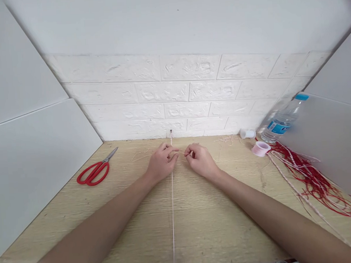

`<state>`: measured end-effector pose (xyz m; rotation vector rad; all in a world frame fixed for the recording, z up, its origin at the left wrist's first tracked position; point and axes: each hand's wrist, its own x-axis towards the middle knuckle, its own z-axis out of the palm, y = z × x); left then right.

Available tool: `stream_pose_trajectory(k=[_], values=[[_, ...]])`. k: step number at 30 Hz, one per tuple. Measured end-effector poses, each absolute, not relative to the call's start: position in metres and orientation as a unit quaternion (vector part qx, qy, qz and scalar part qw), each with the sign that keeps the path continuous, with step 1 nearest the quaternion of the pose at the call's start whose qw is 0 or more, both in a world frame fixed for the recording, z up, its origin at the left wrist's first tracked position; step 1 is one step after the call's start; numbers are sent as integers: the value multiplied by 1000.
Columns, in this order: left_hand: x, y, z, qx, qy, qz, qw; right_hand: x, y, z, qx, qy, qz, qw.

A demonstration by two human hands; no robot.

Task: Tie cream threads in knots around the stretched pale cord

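While left hand [162,162] and right hand [201,159] pinched thin cord [172,202], stretched taut along surface [198,224] from wall pin, grip looked slight; judged risk: slip, slack, strands tangling. Scissors [94,173] lay apart.

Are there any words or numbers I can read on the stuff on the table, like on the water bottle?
No text here can be read.
The water bottle has a blue and white label, but its print is too small and blurred to make out.
The red scissors, the pink spool and the white spool show no words or numbers.
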<state>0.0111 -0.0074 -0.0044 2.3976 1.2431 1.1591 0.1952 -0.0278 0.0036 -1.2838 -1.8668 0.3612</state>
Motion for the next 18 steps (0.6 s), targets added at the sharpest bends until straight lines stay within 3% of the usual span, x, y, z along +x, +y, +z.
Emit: stream_pose_trajectory(k=[8, 13, 18], values=[[12, -11, -5, 833, 390, 385, 76, 201, -53, 7, -510, -734, 185, 409], [13, -14, -3, 821, 382, 421, 59, 205, -58, 11, -502, -754, 136, 402], [11, -14, 3, 762, 438, 472, 74, 221, -48, 12, -538, -694, 152, 453]])
